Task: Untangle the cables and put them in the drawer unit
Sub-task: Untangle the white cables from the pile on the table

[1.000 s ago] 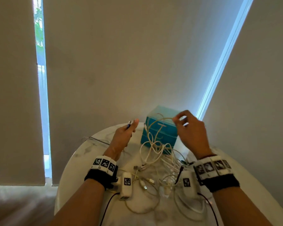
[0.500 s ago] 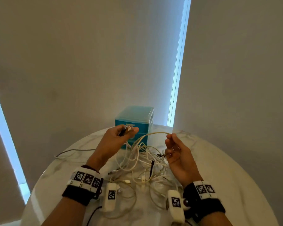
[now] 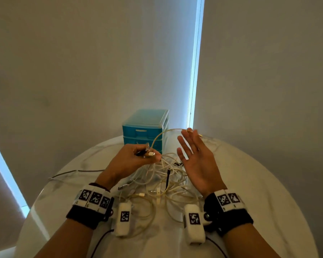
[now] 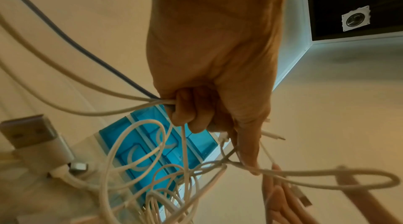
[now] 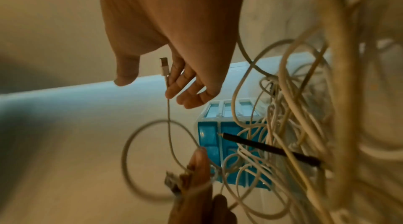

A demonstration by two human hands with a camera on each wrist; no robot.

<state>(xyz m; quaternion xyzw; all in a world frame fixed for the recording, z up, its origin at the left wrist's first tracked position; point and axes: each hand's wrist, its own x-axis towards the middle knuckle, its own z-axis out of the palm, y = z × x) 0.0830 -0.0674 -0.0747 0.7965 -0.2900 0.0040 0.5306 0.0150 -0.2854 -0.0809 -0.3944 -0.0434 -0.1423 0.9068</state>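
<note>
Looking down from the head view, the left hand (image 3: 128, 161) sits at about 11 o'clock of the cable tangle (image 3: 162, 181), fingers curled round several plug ends. One white cable (image 3: 168, 131) arcs up from that grip toward 2 o'clock, its far end by the fingertips of the right hand (image 3: 198, 162), which is held palm-up with fingers straight and spread. The tangle lies on the round white table (image 3: 250, 183) between both wrists. The blue drawer unit (image 3: 145, 131) stands at 12 o'clock, behind the tangle, drawers closed.

From the left wrist, the left hand (image 4: 209, 76) clenches a bundle of white cables and one dark one; loops hang toward 6 o'clock in front of the drawer unit (image 4: 157, 150). A USB plug (image 4: 28, 133) lies at 9 o'clock.

From the right wrist, the right hand (image 5: 172, 41) is spread, a white cable end (image 5: 164, 66) resting against its fingers. Whether it is pinched cannot be told. The drawer unit (image 5: 209, 141) shows at 5 o'clock behind the loops.
</note>
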